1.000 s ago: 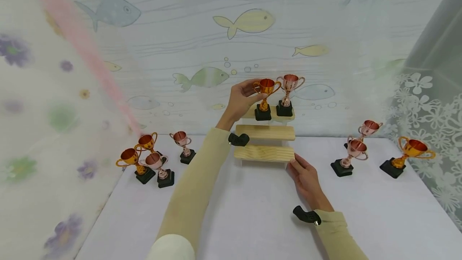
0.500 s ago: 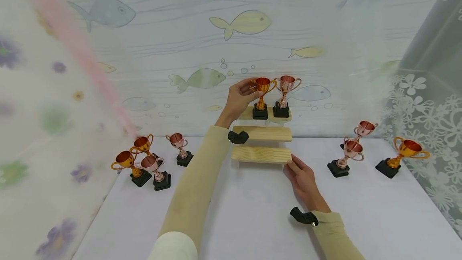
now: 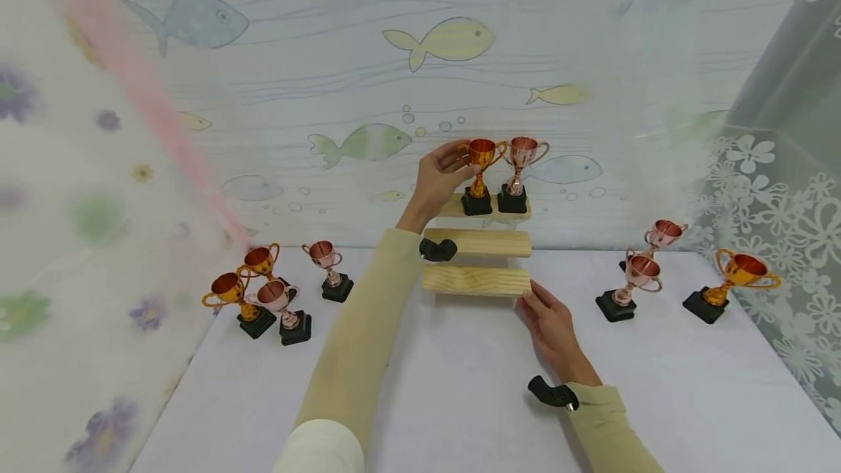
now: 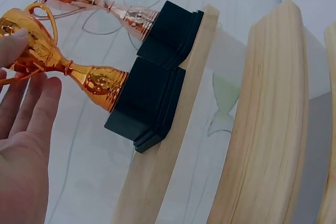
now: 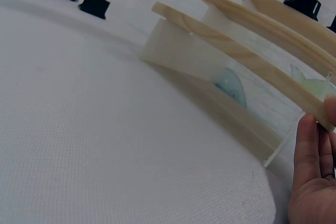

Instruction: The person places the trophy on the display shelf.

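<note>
A three-step wooden stand [image 3: 486,242] sits at the back of the white table [image 3: 453,393]. On its top step a gold trophy [image 3: 479,174] stands with its black base against that of a pink trophy [image 3: 517,170]. My left hand [image 3: 442,177] holds the gold trophy's cup. In the left wrist view the thumb lies on the cup [image 4: 37,45] and the fingers [image 4: 31,98] lie along its other side. My right hand [image 3: 550,327] lies flat on the table, its fingertips [image 5: 310,135] against the right end of the bottom step [image 5: 236,56].
Several gold and pink trophies [image 3: 269,294] cluster at the left of the table. Two pink trophies [image 3: 640,276] and a gold one [image 3: 732,283] stand at the right. Patterned curtains hang close along the back, left and right sides.
My left hand has slid the gold trophy a little to the right, and its base now touches the pink trophy's. The right hand has stayed by the bottom step.
</note>
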`<state>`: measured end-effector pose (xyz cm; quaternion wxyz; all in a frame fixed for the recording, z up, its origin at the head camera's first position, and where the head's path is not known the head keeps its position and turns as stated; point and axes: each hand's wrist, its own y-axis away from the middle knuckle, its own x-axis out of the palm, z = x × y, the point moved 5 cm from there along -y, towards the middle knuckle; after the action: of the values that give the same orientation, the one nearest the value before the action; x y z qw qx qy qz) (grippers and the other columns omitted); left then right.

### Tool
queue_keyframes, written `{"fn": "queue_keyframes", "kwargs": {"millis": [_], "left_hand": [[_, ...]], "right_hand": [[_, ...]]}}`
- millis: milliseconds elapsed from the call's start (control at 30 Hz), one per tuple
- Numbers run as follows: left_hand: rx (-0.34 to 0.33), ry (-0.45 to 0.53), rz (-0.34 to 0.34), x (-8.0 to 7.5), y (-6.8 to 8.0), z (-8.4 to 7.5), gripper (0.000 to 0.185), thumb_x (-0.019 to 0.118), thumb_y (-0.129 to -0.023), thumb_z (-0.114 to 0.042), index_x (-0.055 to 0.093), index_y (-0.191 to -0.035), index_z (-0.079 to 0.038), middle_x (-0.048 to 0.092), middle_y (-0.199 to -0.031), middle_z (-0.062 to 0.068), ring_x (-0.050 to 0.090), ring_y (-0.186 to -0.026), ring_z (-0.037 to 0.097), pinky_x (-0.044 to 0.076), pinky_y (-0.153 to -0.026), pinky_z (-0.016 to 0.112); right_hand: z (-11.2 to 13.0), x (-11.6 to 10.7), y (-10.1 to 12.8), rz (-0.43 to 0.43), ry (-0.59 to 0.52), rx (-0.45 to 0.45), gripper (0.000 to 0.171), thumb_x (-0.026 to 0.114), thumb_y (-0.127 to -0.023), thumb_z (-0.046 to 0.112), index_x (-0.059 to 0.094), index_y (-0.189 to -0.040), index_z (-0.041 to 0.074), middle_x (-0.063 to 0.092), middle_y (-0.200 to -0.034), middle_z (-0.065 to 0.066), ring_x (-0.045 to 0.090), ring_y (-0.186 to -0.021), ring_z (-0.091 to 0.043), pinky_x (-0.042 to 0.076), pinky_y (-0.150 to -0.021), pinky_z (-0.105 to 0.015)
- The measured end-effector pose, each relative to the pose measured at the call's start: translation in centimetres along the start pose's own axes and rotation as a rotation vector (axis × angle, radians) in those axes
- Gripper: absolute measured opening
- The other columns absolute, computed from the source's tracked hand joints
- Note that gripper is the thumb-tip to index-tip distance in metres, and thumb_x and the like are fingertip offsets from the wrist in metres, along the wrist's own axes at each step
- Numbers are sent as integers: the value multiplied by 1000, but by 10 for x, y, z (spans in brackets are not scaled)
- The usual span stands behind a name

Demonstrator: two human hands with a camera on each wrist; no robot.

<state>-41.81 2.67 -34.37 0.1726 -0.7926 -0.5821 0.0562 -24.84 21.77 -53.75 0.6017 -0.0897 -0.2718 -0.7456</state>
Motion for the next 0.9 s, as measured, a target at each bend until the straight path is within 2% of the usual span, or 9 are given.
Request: {"fn": "queue_keyframes", "kwargs": {"millis": [100,233,367,667,900], "left_hand": [[50,-54,-19,4,1,-3,50,76,-88,3,61,-135,-1,65,-132,18,65,-120,27,57,-97,31],[144,-177,-77,10,3,-9,48,81,-86,-4,64,-130,1,66,-125,19,65,-113,28,57,-94,27],[189,-239,-135,13,4,-12,45,82,-86,-7,66,-127,2,66,-122,20,65,-110,29,58,-91,26],[174,-234,-118,14,5,-13,42,80,-87,-7,66,-126,1,67,-122,19,65,-111,26,59,-89,26],[167,-206,-103,13,5,-11,46,79,-88,-6,63,-130,1,65,-126,20,64,-115,28,57,-93,25]], "right_hand": [[1,0,0,-1,-7,0,56,46,-107,4,25,-159,0,47,-139,-1,61,-110,2,46,-106,-18],[1,0,0,0,-11,-2,56,45,-107,3,25,-159,0,49,-135,0,62,-109,2,46,-106,-18],[0,0,0,0,-13,0,56,45,-107,3,25,-159,0,51,-132,1,62,-109,2,46,-106,-18],[1,1,0,-1,0,3,56,45,-108,4,24,-160,1,44,-145,-5,61,-111,1,46,-106,-18],[1,1,0,-2,-2,4,56,45,-108,4,25,-160,1,49,-137,-1,62,-109,1,47,-105,-18]]}}
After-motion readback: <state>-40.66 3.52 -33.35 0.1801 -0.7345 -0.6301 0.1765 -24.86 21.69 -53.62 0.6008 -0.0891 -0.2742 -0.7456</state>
